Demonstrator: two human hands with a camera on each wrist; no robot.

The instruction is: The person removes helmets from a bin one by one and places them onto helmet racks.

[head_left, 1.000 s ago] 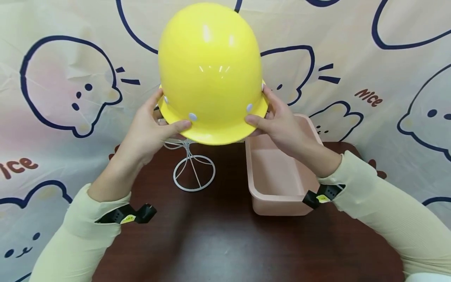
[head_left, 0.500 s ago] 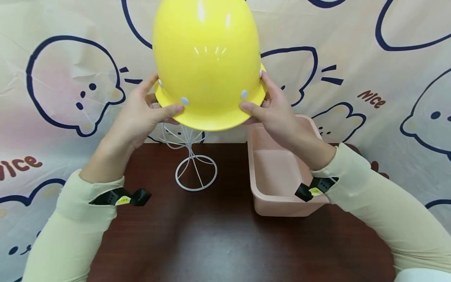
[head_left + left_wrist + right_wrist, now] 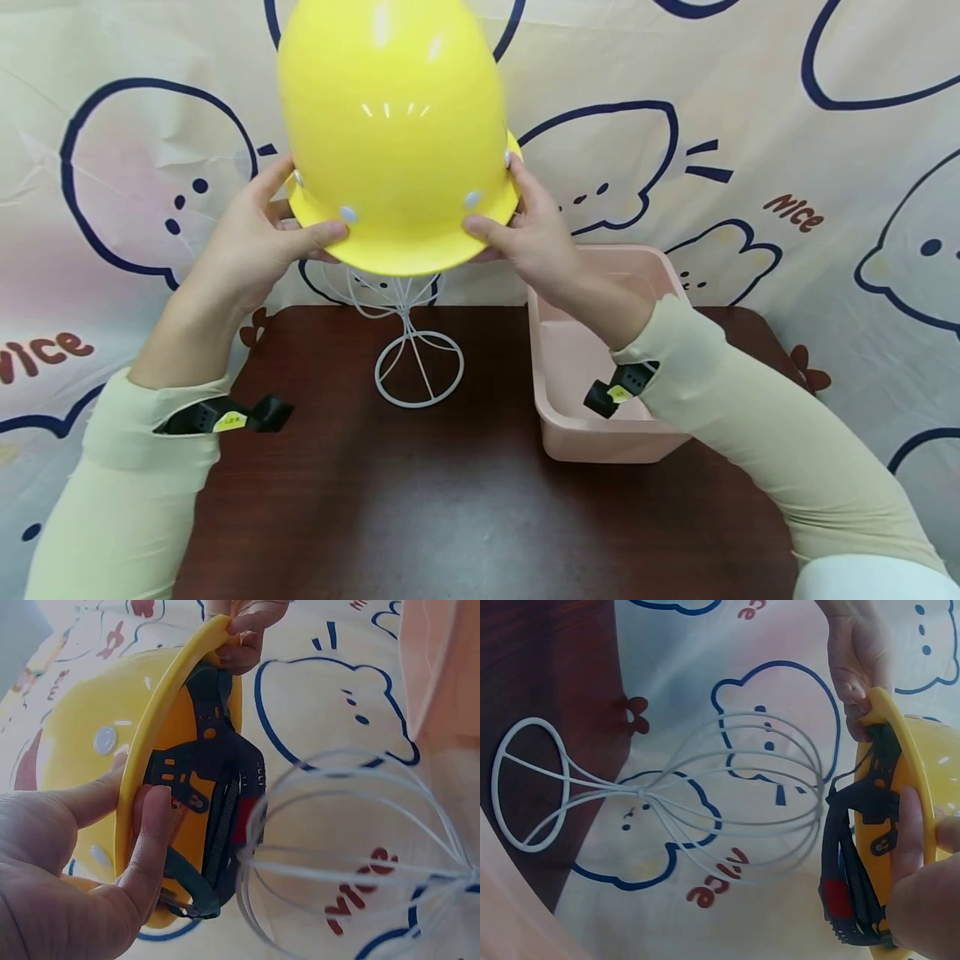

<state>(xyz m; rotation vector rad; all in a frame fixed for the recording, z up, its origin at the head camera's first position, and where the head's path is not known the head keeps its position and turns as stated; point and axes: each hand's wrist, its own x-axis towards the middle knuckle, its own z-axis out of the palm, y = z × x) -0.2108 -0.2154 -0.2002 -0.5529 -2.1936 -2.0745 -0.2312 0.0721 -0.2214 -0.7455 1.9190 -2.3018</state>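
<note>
Super glossy yellow plastic hard hat sitting up in the upper left-middle of the frame in the head view, its dome clipped by the top edge. The shell's smooth and rounded, with shiny light streaks across it, white round rivets low down the sides and front, and a yellow brim flaring out all round the bottom.

Left hand pinches the brim on the left, right hand pinches it on the right, fingers on both faces of the edge, so it's held up off the desk, a dark brown wooden one.

The wrist views show the inside: a dark plastic-and-strap harness with slotted tabs, a ribbed band and a small red patch. The inner shell looks more orange. There's tiny pale lettering on the band, too small to read.

Right under the hat, around mid-frame, a white wire stand with a ring base stands upright; can't tell if its top touches the harness. A pale pink rectangular plastic bin sits right of centre, below the right forearm.
</note>
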